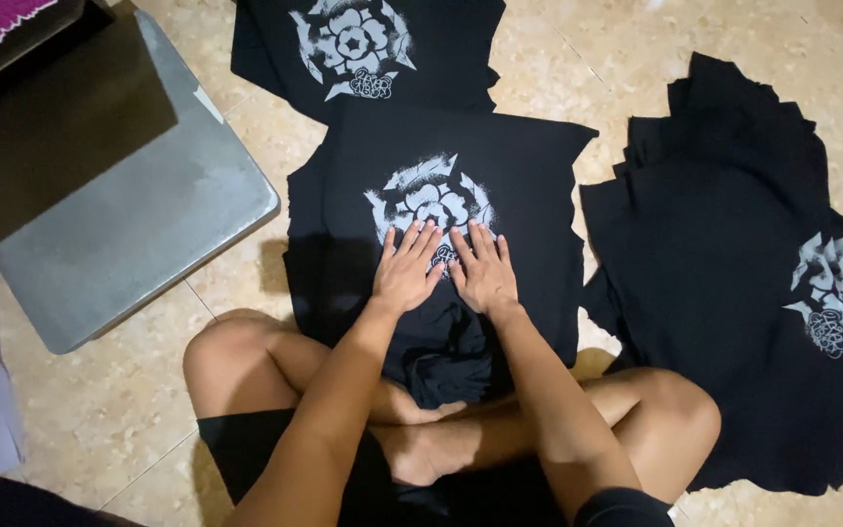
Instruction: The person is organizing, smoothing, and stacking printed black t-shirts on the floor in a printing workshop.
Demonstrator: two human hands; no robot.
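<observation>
Both hands flat on a printed black cloth panel spread over a tiled floor.

The black fabric panel (441,195), soft and matte with a chalky white flower print, lies at the centre, just ahead of the person's crossed legs. The left hand (407,268) and right hand (483,268) rest side by side on its lower print, fingers (412,239) spread open and pressed flat, gripping nothing. At 12 o'clock lies another printed piece (363,44); at 3 o'clock, a ragged-edged stack of black panels (734,263). At 9 o'clock sits a smooth grey slab (139,224) with rounded corners on glossy beige tiles (100,410).
</observation>
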